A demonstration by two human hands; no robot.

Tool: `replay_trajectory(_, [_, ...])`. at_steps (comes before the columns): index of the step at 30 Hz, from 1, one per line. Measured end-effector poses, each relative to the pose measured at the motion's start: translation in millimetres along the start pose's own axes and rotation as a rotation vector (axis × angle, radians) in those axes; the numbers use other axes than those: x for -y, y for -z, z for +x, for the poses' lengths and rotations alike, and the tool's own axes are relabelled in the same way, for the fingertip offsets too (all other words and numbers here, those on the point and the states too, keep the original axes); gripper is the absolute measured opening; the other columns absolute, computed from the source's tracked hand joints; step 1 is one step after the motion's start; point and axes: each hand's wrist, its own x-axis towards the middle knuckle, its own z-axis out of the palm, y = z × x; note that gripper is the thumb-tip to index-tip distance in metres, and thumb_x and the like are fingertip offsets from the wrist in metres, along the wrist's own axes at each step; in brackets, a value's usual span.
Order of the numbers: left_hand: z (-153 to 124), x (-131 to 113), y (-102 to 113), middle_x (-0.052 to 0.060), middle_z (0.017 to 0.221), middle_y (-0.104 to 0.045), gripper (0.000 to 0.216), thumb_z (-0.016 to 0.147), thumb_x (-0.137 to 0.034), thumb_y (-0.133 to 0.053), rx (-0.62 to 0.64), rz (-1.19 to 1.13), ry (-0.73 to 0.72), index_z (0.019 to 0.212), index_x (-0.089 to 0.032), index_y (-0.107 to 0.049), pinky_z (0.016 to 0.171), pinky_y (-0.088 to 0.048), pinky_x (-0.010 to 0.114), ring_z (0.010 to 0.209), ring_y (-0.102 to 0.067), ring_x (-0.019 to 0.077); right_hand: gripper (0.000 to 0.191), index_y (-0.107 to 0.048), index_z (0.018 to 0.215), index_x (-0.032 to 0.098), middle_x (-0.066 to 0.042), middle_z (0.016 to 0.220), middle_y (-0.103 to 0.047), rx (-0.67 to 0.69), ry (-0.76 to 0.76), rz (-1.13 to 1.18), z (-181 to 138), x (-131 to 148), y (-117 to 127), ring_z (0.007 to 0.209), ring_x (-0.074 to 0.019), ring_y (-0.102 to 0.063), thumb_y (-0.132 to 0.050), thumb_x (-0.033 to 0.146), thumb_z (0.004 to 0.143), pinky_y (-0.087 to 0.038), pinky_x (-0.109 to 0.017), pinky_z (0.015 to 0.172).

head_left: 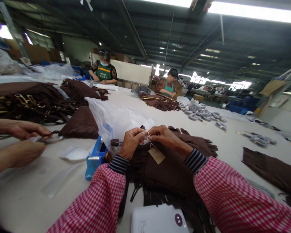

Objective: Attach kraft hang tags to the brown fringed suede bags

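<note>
The string (150,144) of the tag (156,155) is pinched tight by fingers of the left hand (132,140) and right hand (163,136), likely not yet tied to the brown bag (169,171).

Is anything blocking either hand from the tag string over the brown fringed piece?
Nothing visible does. The left hand and right hand both pinch the string between them, and the tan tag hangs just below, over the brown fringed piece. The blue box sits off to the left side.
</note>
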Motion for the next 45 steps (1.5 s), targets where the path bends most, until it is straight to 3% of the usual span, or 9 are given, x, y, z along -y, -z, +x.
replay_trajectory(5, [-0.3, 7.2, 0.1, 0.003, 0.076, -0.069, 0.018, 0.076, -0.029, -0.070, -0.011, -0.036, 0.012, 0.085, -0.014, -0.070, 0.052, -0.038, 0.021, 0.061, -0.056, 0.0109, 0.021, -0.075, 0.077, 0.012, 0.002, 0.060, -0.058, -0.112, -0.057, 0.061, 2.4, -0.5, -11.6, 0.056, -0.0101, -0.045, -0.066, 0.031, 0.082, -0.033, -0.023, 0.054])
replay_trajectory(9, [0.2, 14.2, -1.4, 0.002, 0.079, -0.068, 0.024, 0.068, -0.024, -0.076, 0.024, 0.083, 0.027, 0.090, -0.015, -0.073, 0.052, -0.040, 0.022, 0.066, -0.056, 0.0131, 0.026, -0.076, 0.076, 0.012, 0.000, 0.062, -0.060, -0.094, -0.041, 0.063, 0.1, 9.3, -5.9, 0.057, -0.0105, -0.046, -0.065, 0.033, 0.085, -0.035, -0.024, 0.056])
replay_trajectory(15, [-1.6, 18.6, -5.7, 0.003, 0.075, -0.070, 0.022, 0.076, -0.035, -0.076, 0.056, 0.164, -0.031, 0.086, -0.016, -0.080, 0.058, -0.040, 0.024, 0.068, -0.056, 0.0143, 0.026, -0.078, 0.077, 0.012, -0.005, 0.075, -0.070, -0.137, 0.039, 0.068, -2.0, 13.3, -10.3, 0.071, -0.0157, -0.059, -0.069, 0.035, 0.083, -0.044, -0.026, 0.065])
replay_trajectory(23, [-1.0, 20.2, -4.2, 0.002, 0.068, -0.068, 0.017, 0.077, -0.032, -0.074, 0.014, 0.177, -0.066, 0.077, -0.016, -0.080, 0.064, -0.042, 0.026, 0.067, -0.056, 0.0150, 0.024, -0.075, 0.074, 0.012, -0.001, 0.062, -0.063, -0.194, -0.069, 0.027, -2.9, -1.2, -2.9, 0.052, -0.0105, -0.048, -0.064, 0.031, 0.083, -0.037, -0.024, 0.051])
replay_trajectory(33, [-2.1, 17.4, -3.3, 0.002, 0.067, -0.065, 0.022, 0.077, -0.037, -0.076, -0.043, 0.117, -0.010, 0.077, -0.014, -0.076, 0.054, -0.039, 0.022, 0.061, -0.053, 0.0121, 0.014, -0.078, 0.081, 0.014, -0.004, 0.078, -0.073, -0.094, -0.037, -0.078, -6.7, -4.9, -12.7, 0.073, -0.0162, -0.063, -0.065, 0.019, 0.078, -0.047, -0.027, 0.072])
replay_trajectory(45, [-0.7, 22.2, -1.6, 0.002, 0.069, -0.066, 0.027, 0.078, -0.039, -0.076, -0.061, 0.114, 0.003, 0.073, -0.013, -0.072, 0.053, -0.039, 0.020, 0.061, -0.054, 0.0111, 0.012, -0.072, 0.070, 0.013, -0.001, 0.067, -0.066, -0.161, -0.081, -0.031, -4.5, -12.4, -16.7, 0.063, -0.0127, -0.055, -0.060, 0.015, 0.074, -0.042, -0.025, 0.064])
